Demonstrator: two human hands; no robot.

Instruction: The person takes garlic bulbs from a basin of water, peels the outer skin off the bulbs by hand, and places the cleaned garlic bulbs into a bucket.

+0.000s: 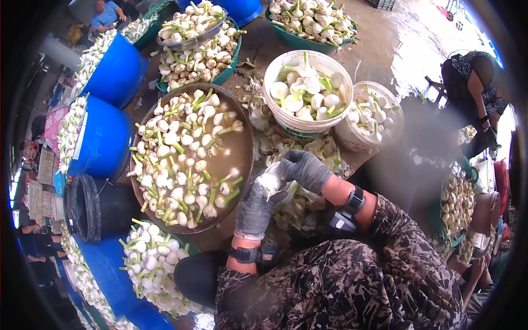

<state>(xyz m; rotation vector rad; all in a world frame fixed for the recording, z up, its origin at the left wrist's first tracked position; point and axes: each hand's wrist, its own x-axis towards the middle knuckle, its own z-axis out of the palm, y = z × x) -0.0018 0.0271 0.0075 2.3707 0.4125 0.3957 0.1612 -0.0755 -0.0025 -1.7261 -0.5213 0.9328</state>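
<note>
My left hand (254,208), in a grey glove, is closed around a white garlic bulb (268,183) with its roots facing down. From the upper right, my gloved right hand (307,171) pinches the bulb's edge, where a pale layer of skin shows between the two hands. Just beyond my hands stands a white bucket (273,108) of trimmed garlic bulbs, and a second white bucket (397,122) is right of it. Loose garlic peels (300,204) cover the ground below my hands. To the left, a wide round basin (240,147) holds garlic bulbs floating in brownish water.
Green tubs (308,44) heaped with garlic stand at the back. Blue tubs (102,140) and a black bucket (104,208) line the left. More white bulbs (157,267) lie piled at lower left. Another person (477,82) bends at the right, and one (106,15) is far left.
</note>
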